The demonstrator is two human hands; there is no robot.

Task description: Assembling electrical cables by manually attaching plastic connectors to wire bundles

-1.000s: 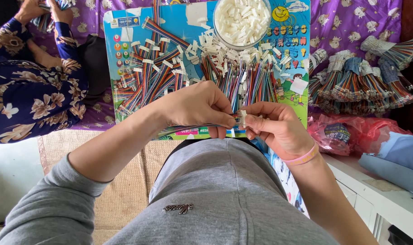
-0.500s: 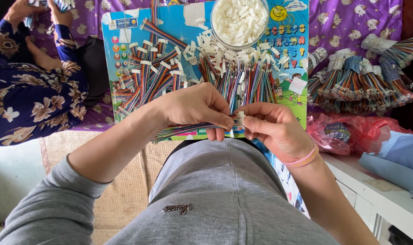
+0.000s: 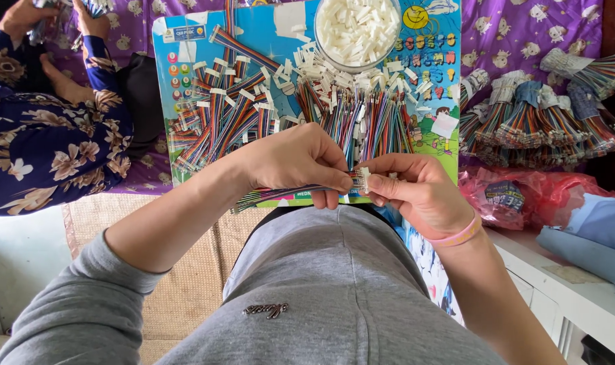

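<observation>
Small white plastic connector (image 3: 363, 180) pinched at fingertips of right hand (image 3: 415, 196), just off board's near edge. Multicoloured ribbon wire strip (image 3: 280, 195) clenched in left hand (image 3: 294, 162), its end meeting connector; whether seated, cannot tell. Finished strips with white ends (image 3: 219, 115) spread over left part of colourful picture board (image 3: 449, 145); loose wire bundle (image 3: 375, 125) at middle. Round bowl of white connectors (image 3: 358, 30) at far edge, nearly full: much seems left. Both wrists bent inward, forearms converging. Another person's floral sleeve (image 3: 44, 149) at left.
</observation>
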